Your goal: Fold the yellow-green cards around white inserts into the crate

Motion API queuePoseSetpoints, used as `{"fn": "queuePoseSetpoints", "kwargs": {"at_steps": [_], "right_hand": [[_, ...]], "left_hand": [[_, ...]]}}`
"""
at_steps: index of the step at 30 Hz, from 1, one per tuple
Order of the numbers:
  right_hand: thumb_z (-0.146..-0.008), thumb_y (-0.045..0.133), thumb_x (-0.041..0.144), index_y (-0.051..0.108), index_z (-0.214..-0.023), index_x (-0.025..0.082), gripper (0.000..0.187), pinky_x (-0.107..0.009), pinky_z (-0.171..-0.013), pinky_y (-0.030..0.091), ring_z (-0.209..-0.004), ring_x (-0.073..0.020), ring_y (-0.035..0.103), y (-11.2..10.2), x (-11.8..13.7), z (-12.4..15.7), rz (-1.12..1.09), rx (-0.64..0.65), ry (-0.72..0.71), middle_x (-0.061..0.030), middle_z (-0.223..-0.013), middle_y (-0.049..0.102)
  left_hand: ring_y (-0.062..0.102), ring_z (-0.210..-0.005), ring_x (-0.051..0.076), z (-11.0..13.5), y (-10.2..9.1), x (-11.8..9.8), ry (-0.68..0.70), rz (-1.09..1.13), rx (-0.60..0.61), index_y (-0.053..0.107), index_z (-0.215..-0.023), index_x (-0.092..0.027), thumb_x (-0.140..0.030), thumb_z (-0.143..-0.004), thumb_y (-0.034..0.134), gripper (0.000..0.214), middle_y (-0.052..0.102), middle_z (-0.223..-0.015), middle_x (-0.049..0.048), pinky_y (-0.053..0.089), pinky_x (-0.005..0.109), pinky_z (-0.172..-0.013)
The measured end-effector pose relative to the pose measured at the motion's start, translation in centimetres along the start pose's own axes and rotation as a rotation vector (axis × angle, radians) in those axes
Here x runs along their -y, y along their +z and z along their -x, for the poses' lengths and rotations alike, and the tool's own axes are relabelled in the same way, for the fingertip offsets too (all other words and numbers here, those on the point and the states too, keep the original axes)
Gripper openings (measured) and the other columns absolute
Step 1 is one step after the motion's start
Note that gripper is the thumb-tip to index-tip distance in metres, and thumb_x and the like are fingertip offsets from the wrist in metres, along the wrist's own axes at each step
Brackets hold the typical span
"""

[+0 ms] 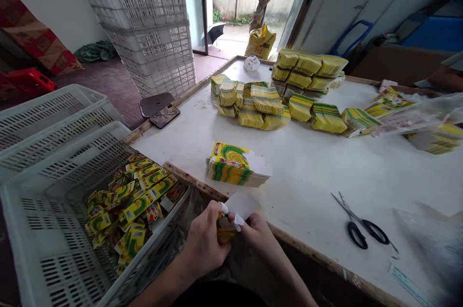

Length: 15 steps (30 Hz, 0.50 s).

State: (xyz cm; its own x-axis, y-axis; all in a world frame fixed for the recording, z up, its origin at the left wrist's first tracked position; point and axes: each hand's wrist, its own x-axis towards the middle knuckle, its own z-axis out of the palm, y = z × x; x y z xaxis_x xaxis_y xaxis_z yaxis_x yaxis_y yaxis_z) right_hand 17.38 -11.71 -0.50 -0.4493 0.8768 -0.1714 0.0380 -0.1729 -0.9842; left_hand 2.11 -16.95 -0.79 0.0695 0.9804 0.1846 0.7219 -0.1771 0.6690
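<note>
Both my hands hold one small yellow cardboard box (243, 205) over the table's near edge, its white inner flaps lifted. My left hand (205, 239) is closed around its left side, by one small white flap. My right hand (262, 234) pinches the right side near another flap. Whatever is inside the box is hidden. Just beyond my hands lies a stack of flat yellow-and-green cartons (235, 165) with white ends. To my left, a white plastic crate (32, 201) holds many yellow-and-green packs (141, 196).
Bundled yellow cartons (249, 104) line the table's far side, with a taller pile (307, 68) behind. Black-handled scissors (361, 225) lie at right, near clear plastic (430, 244). A phone (164, 115) rests at the left edge. Stacked crates (152, 22) stand behind; another person's arm (446, 78) shows at far right.
</note>
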Motion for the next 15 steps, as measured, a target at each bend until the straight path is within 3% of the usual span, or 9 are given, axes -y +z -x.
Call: {"fn": "queuePoseSetpoints", "kwargs": {"at_steps": [3,6,10,13,15], "right_hand": [[-0.091,0.052,0.036,0.054,-0.132,0.020,0.044,-0.047,-0.109,0.034,-0.126,-0.0304,0.049,0.6,-0.6,1.4,0.191,0.014,-0.207,-0.0115,-0.129,0.061],[-0.091,0.051,0.023,0.024,-0.150,0.025,0.065,-0.045,-0.114,0.029,-0.141,-0.0262,0.032,1.3,-1.1,2.2,0.271,0.067,-0.295,-0.0095,-0.150,0.040],[-0.093,0.041,0.014,0.033,-0.148,0.027,0.057,-0.044,-0.113,0.033,-0.137,-0.0244,0.040,1.2,-1.7,1.7,0.299,-0.063,-0.385,-0.0075,-0.147,0.045],[-0.093,0.037,0.012,0.035,-0.146,0.029,0.056,-0.041,-0.106,0.043,-0.128,-0.0231,0.051,0.5,-2.5,1.2,0.323,-0.219,-0.436,-0.0089,-0.141,0.053],[-0.092,0.040,0.012,0.030,-0.148,0.028,0.059,-0.042,-0.105,0.043,-0.132,-0.0250,0.047,0.1,-2.9,1.0,0.400,-0.200,-0.490,-0.0108,-0.144,0.048]], "left_hand": [[0.064,-0.083,0.021,-0.4,-0.2,-0.7,-0.081,0.178,0.075,0.029,-0.117,-0.024,-0.013,-0.066,0.058,0.059,0.062,-0.095,0.0035,0.052,0.033,-0.072],[0.064,-0.091,0.021,-0.8,0.0,-1.0,-0.070,0.293,0.115,0.022,-0.128,-0.022,-0.010,-0.067,0.054,0.070,0.061,-0.108,0.0076,0.053,0.035,-0.080],[0.055,-0.115,0.028,-0.9,0.6,-0.5,-0.032,0.181,0.031,0.023,-0.132,-0.020,-0.010,-0.067,0.058,0.075,0.050,-0.127,0.0151,0.048,0.045,-0.095],[0.052,-0.118,0.031,-0.6,0.4,0.2,-0.045,0.025,-0.058,0.036,-0.126,-0.020,-0.008,-0.065,0.059,0.066,0.052,-0.124,0.0136,0.043,0.053,-0.098],[0.055,-0.112,0.028,-0.5,-0.3,0.5,-0.050,0.036,-0.051,0.042,-0.122,-0.021,-0.008,-0.068,0.058,0.058,0.057,-0.117,0.0100,0.046,0.049,-0.096]]}}
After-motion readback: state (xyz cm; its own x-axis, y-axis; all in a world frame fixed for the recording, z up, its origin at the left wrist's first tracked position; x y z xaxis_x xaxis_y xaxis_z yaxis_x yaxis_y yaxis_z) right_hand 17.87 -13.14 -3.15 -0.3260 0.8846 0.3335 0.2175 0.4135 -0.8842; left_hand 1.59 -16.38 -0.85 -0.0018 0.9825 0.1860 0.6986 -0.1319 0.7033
